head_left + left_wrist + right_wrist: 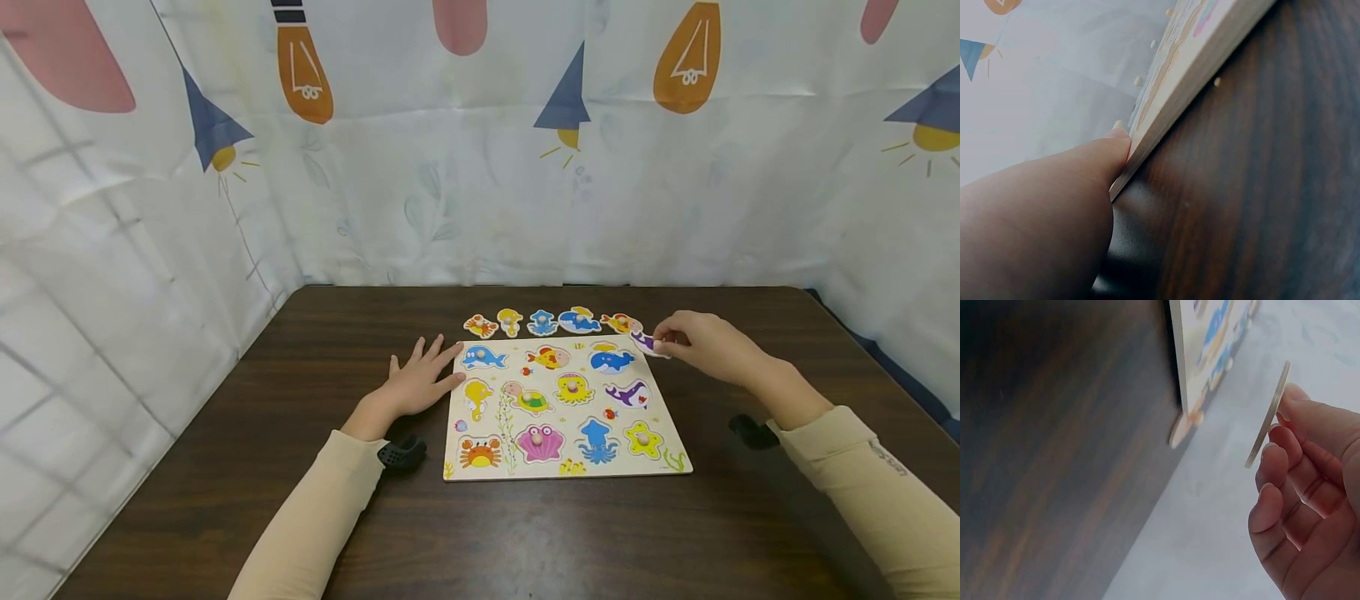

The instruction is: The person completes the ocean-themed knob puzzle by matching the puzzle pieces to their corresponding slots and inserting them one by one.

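A wooden knob puzzle board (555, 468) with sea animals lies on the table. My left hand (416, 381) is at its upper left corner, fingers spread, thumb and fingertips at the edge. The left wrist view shows that thumb (1100, 153) against the board's side. Just off the far right corner, my right hand (705, 346) pinches a purple whale puzzle piece (647, 342) between thumb and fingers. In the right wrist view the piece (1266, 419) appears edge-on, raised above the tabletop.
Behind the board is a row of loose pieces: a crab (480, 326), a seahorse (509, 322), a squid (542, 322), a blue whale (578, 321) and a fish (621, 323). Several knobbed pieces, such as the pink shell (539, 444), sit in the board. A patterned curtain (480, 208) hangs behind the table.
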`<state>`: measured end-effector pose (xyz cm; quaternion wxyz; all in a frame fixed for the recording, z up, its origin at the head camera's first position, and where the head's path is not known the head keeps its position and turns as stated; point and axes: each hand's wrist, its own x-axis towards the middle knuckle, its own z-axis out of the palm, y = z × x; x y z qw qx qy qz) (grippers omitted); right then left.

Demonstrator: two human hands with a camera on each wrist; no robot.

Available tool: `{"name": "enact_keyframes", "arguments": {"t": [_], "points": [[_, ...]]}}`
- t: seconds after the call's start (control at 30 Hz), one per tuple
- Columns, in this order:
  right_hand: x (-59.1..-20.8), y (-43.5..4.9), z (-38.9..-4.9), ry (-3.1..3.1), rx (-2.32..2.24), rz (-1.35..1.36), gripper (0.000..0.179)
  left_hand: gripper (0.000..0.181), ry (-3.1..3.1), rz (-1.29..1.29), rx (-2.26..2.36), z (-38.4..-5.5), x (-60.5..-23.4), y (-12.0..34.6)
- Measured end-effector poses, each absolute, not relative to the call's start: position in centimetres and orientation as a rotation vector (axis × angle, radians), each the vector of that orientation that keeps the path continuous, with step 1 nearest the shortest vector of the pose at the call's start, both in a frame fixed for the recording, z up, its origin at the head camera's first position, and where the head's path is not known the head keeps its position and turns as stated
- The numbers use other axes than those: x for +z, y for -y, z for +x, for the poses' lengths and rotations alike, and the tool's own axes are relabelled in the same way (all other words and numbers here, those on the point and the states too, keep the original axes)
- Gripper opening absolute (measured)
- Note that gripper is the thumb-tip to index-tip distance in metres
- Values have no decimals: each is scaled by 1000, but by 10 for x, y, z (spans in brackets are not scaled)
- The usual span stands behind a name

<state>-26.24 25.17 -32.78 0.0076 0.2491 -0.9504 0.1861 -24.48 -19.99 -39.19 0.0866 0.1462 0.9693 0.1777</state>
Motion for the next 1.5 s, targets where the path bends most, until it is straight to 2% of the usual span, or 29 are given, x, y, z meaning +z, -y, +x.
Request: {"name": "enact_keyframes", "arguments": {"t": [0.5, 1.5], "points": [[-339, -227, -241, 3016, 549, 935, 14, 70, -2884, 438, 526, -244, -390, 200], [-347, -220, -229, 3127, 561, 946, 14, 70, -2890, 436, 528, -244, -391, 200]]}}
